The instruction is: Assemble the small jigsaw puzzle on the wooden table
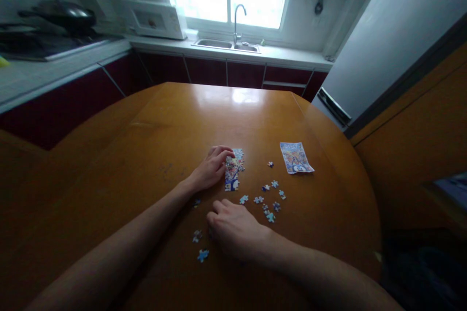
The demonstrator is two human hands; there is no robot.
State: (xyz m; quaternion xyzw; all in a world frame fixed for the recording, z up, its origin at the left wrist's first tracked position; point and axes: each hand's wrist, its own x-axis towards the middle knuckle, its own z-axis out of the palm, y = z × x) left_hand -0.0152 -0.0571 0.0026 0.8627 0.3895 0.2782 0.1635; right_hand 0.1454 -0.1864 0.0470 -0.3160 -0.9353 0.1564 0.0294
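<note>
On the glossy orange-brown wooden worktop (175,126), the nearest thing is a light-blue cardboard jigsaw piece (203,255), with a darker, mottled piece (197,236) just beyond it. The right hand (233,226) comes next, curled downward; its fingertips are hidden, so I cannot tell whether it grasps anything. To its right and farther off lie scattered small bluish jigsaw pieces (259,199). Beyond the right hand is the partly joined, multicoloured jigsaw panel (235,169), its long axis running away from the person. The left hand (211,169) is nearer to it, touching its left edge with loosely bent fingers, clenched on nothing. A creased, colour-printed paper sheet (296,158) lies well to the panel's right.
</note>
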